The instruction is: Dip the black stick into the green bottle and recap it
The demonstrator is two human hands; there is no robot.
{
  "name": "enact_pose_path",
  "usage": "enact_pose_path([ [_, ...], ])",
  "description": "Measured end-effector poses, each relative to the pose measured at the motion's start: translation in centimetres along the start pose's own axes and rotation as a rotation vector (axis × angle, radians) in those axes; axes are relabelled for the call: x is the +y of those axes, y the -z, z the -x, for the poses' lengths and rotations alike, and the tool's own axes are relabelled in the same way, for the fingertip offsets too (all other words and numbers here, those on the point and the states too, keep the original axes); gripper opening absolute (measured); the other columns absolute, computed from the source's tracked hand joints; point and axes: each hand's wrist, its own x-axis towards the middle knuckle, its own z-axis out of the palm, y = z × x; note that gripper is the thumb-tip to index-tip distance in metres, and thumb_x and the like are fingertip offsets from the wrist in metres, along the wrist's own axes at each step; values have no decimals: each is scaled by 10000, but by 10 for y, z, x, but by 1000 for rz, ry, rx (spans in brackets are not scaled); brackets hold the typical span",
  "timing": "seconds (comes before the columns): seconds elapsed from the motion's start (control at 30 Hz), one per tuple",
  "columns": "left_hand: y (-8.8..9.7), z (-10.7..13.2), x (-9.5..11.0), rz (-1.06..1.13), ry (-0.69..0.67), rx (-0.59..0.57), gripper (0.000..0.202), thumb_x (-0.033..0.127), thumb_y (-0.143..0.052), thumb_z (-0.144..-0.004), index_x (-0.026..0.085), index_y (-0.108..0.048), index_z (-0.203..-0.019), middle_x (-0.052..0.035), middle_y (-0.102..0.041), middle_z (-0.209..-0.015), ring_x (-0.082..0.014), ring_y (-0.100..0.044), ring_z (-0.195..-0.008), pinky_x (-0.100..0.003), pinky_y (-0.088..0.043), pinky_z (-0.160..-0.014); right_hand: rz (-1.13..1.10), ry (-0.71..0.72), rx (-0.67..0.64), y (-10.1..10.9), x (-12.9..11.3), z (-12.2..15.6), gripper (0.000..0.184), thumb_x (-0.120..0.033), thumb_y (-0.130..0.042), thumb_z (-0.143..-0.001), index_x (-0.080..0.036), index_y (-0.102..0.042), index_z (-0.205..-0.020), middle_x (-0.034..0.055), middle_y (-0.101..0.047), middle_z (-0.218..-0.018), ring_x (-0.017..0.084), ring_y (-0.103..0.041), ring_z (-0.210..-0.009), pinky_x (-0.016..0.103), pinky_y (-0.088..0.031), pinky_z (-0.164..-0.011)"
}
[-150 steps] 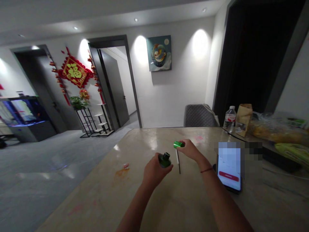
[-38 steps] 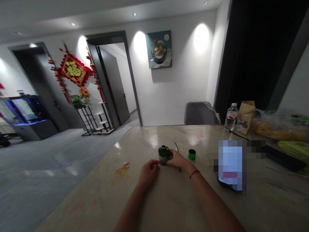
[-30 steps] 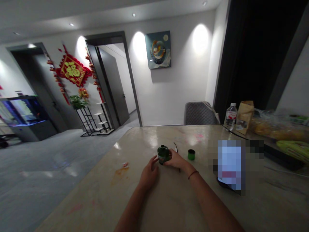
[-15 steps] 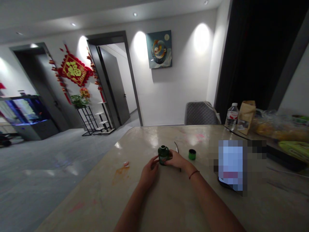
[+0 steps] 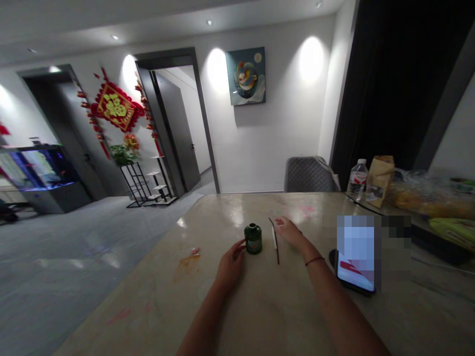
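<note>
A small dark-green bottle [image 5: 254, 241] stands upright and uncapped on the stone-look table [image 5: 256, 306]. My left hand [image 5: 230, 262] rests at the bottle's left side, fingers apart, with fingertips against or very near the glass; it does not wrap round it. To the right of the bottle lies a thin dark stick [image 5: 275, 237] with a white band around its middle. Over the far end of that stick is my right hand [image 5: 290, 231], fingers loosely extended and apart; whether they touch it is hard to see. The green cap is hidden behind my right hand and forearm.
A lit phone [image 5: 356, 274], partly blurred out, lies at right. Behind it stand a water bottle [image 5: 358, 179], a paper bag [image 5: 380, 180] and plastic-wrapped items [image 5: 426, 195]. Small pinkish bits [image 5: 195, 251] and an orange stain [image 5: 187, 267] mark the left side. A grey chair [image 5: 310, 174] stands beyond.
My right hand has let go of the green bottle and moved right, above the stick's far end, now covering the green cap. My left hand has stayed beside the bottle.
</note>
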Motion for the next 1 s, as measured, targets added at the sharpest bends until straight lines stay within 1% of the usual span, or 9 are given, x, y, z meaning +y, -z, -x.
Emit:
enact_pose_path([
  [0.17, 1, 1, 2, -11, 4, 10, 439, 189, -447, -734, 173, -504, -1168, -61, -644, -1057, -166, -594, -972, -296, -428, -888, 354, -61, -7, 8, -13, 10, 262, -153, -462, -714, -113, -638, -902, 132, -663, -902, 218, -607, -888, 278, -433, -749],
  [0.23, 1, 1, 3, -21, 0, 14, 434, 199, -455, -731, 182, -512, -1161, -57, -649, -1047, -171, -598, -966, -304, -429, -889, 493, -73, -55, 3, -20, 18, 240, -178, -505, -700, -110, -650, -880, 158, -657, -932, 246, -603, -911, 291, -435, -739],
  [0.33, 1, 2, 3, -27, -4, 18, 423, 207, -460, -730, 192, -525, -1147, -54, -651, -1042, -175, -600, -964, -309, -430, -891, 681, -106, -155, -5, -28, 27, 301, -183, -533, -697, -105, -629, -972, 182, -630, -1019, 268, -589, -956, 315, -444, -729],
  [0.47, 1, 1, 0, -21, -10, 12, 416, 207, -454, -733, 185, -528, -1142, -56, -649, -1048, -175, -597, -972, -310, -434, -891, 733, -154, -208, -9, -32, 31, 301, -115, -501, -705, -100, -636, -974, 192, -628, -1023, 276, -592, -957, 341, -450, -714],
  [0.6, 0, -1, -4, -25, -22, 12, 407, 207, -462, -732, 185, -534, -1132, -52, -650, -1045, -173, -594, -980, -311, -430, -899, 740, -157, -193, -4, -31, 29, 287, -154, -497, -722, -97, -641, -963, 197, -624, -1028, 275, -591, -959, 335, -449, -702],
  [0.7, 0, -2, -7, -39, -21, 24, 391, 199, -468, -729, 184, -548, -1111, -50, -652, -1041, -174, -592, -986, -312, -428, -904, 716, -157, -115, 3, -34, 28, 281, -227, -500, -729, -110, -643, -941, 192, -634, -998, 264, -604, -927, 316, -446, -681],
  [0.77, 0, -2, -8, -42, -26, 35, 379, 192, -471, -727, 186, -558, -1096, -48, -654, -1038, -174, -591, -989, -312, -428, -906, 659, -128, -8, 9, -39, 28, 263, -261, -494, -730, -124, -645, -896, 173, -654, -934, 253, -619, -873, 307, -442, -658],
  [0.9, 0, -3, -10, -54, -43, 29, 377, 188, -460, -732, 179, -555, -1096, -51, -648, -1049, -169, -586, -997, -309, -426, -909, 439, 28, 229, 20, -57, 29, 168, -270, -487, -732, -172, -618, -773, 90, -671, -797, 207, -624, -756, 282, -431, -623],
  [1.0, -1, -3, -11, -69, -47, 35, 374, 197, -462, -732, 183, -555, -1094, -46, -650, -1045, -168, -585, -998, -309, -423, -913, 175, 174, 332, 24, -74, 31, 137, -286, -491, -741, -185, -584, -742, 47, -658, -720, 162, -609, -660, 265, -438, -617],
])
